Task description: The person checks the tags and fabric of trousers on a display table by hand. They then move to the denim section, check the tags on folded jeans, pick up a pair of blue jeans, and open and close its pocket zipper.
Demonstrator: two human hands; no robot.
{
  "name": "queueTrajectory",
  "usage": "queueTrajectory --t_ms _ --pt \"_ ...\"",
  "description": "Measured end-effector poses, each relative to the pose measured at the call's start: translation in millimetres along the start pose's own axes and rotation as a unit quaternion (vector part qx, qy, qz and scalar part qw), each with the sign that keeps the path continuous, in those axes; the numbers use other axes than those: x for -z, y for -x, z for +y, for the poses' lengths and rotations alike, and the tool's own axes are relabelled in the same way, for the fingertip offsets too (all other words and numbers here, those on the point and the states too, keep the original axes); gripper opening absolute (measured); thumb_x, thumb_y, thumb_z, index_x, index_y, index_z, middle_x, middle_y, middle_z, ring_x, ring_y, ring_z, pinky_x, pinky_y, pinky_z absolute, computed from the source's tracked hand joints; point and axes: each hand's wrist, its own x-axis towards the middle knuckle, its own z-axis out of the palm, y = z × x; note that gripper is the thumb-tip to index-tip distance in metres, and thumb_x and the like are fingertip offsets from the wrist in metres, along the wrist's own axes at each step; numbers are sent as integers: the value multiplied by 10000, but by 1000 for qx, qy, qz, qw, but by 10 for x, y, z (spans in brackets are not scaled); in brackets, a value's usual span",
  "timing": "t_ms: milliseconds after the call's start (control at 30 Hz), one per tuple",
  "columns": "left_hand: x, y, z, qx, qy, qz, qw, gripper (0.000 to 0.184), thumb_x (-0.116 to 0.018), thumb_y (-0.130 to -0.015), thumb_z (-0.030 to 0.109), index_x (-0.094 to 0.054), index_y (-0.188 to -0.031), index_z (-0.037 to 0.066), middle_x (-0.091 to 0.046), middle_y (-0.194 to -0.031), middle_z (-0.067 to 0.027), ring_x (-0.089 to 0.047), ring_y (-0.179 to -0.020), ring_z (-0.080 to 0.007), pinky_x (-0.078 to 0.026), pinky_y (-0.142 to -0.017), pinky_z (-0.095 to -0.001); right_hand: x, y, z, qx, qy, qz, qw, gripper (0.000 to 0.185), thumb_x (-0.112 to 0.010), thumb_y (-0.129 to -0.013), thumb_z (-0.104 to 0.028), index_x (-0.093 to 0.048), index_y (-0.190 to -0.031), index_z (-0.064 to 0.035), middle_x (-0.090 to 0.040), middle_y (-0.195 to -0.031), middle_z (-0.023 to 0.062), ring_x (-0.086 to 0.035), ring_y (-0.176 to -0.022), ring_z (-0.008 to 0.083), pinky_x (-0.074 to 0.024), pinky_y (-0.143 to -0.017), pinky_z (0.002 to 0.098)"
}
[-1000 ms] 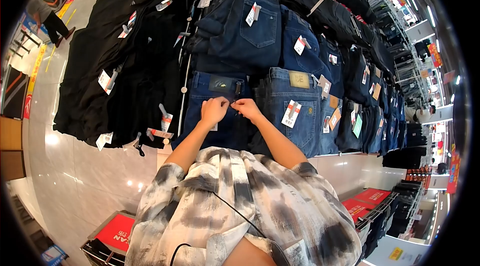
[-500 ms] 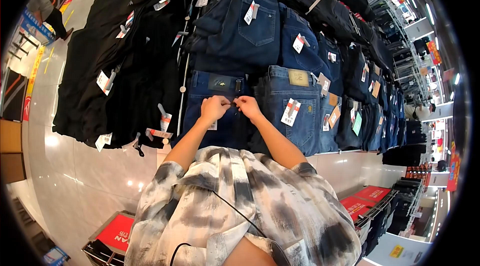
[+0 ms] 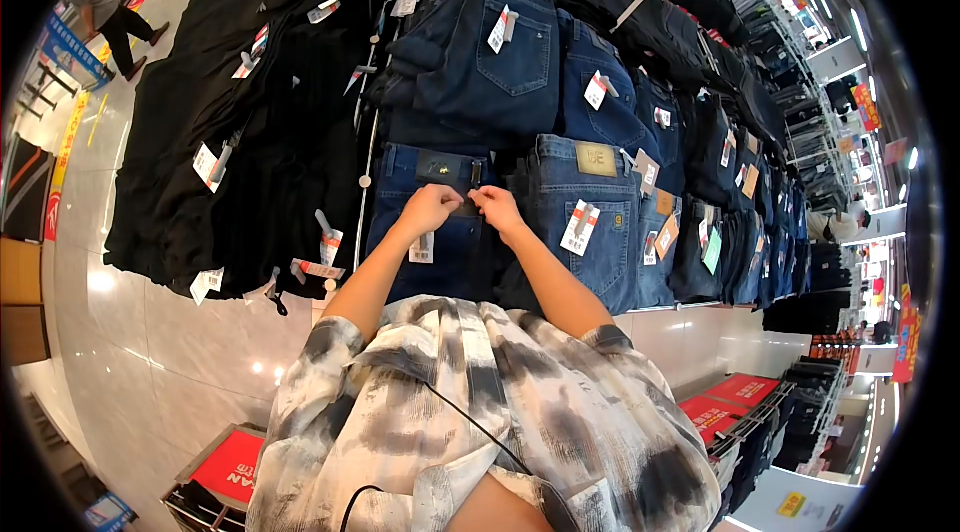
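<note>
Dark blue folded jeans (image 3: 400, 172) lie in front of me, with a dark waistband patch (image 3: 438, 168) near their top edge. Over them, just below the patch, my left hand (image 3: 430, 210) is closed in a pinch. My right hand (image 3: 496, 208) pinches close beside it, fingertips a small gap apart. Whatever is between the fingers is too small to make out. A white price tag (image 3: 422, 248) shows below my left hand. Lighter blue jeans (image 3: 610, 222) with a tan patch (image 3: 597, 159) lie just right of my right hand.
Black trousers (image 3: 240, 112) with tags are piled on the left. More jeans (image 3: 510, 52) lie behind, and others line the right side. A person (image 3: 105, 17) walks at the far upper left. Red sign panels (image 3: 232, 464) stand low on the left and right.
My hands have shifted slightly upward and moved a little apart. More of the white tag shows below my left hand. The person at the upper left has changed stride and position.
</note>
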Motion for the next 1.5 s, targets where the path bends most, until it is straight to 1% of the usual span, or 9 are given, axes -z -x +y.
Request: queueTrajectory --t_ms 167,467,767,867,967,1200,1300,1333,1500 --pt "26 -48 1 -28 25 -38 999 169 -652 -893 87 -723 -1024 7 -723 -873 -121 -679 -797 -198 -524 -749 -306 60 -118 32 -86 -27 -29 996 223 -653 -937 -283 -693 -886 -70 -540 -685 -2 -450 -586 113 -338 -502 266" --pt "-118 -72 -169 -8 168 -17 986 163 -676 -887 103 -715 -983 -23 -727 -892 -132 -694 -836 -207 -532 -761 -313 57 34 -65 -168 -32 -8 985 223 -671 -921 -274 -707 -925 -54 -547 -698 10 -429 -567 117 -317 -481 269" --pt "-152 -143 -277 13 159 -49 986 151 -671 -912 74 -696 -1010 -38 -718 -935 -107 -669 -852 -161 -527 -795 -282 -38 22 124 -72 31 72 994 233 -638 -941 -269 -685 -823 -74 -568 -718 4 -466 -589 94 -344 -488 262" --pt "-159 -140 -245 -7 167 -41 985 188 -691 -860 79 -710 -1031 6 -726 -904 -129 -697 -851 -215 -536 -781 -315 -88 -32 212 14 52 120 991 226 -620 -953 -252 -674 -849 -59 -580 -742 13 -483 -592 90 -368 -498 264" --pt "-77 -61 -71 6 104 -48 993 256 -696 -839 62 -702 -1095 53 -719 -962 -130 -694 -888 -239 -532 -801 -326 -88 34 83 15 -33 113 993 209 -602 -964 -238 -653 -897 -47 -583 -765 10 -495 -596 88 -380 -507 253" --pt "-120 76 151 -174 -71 103 977 330 -743 -765 226 -654 -1050 86 -625 -1009 -141 -635 -921 -356 -521 -811 -426 16 96 87 -66 -165 -22 984 184 -581 -990 -240 -614 -891 -88 -542 -730 -11 -483 -583 81 -367 -494 235" --pt "-154 103 293 -53 -98 50 993 398 -762 -758 276 -622 -1076 82 -636 -1075 -122 -644 -971 -349 -523 -830 -412 30 88 111 -91 -160 -38 982 197 -579 -990 -242 -615 -885 -79 -542 -688 -3 -487 -563 86 -374 -493 230" --pt "-183 94 286 -14 -98 37 994 529 -787 -699 311 -563 -1111 68 -639 -1085 -138 -645 -995 -353 -525 -823 -418 32 97 104 -93 -145 -38 984 201 -582 -990 -245 -612 -879 -81 -534 -676 -5 -480 -553 87 -367 -487 233" --pt "-241 80 245 17 -159 -30 987 676 -808 -613 290 -484 -1147 31 -639 -1084 -209 -648 -998 -372 -526 -821 -428 36 54 114 -103 -143 -50 983 210 -593 -986 -263 -614 -869 -90 -516 -651 -13 -451 -520 93 -337 -465 246"
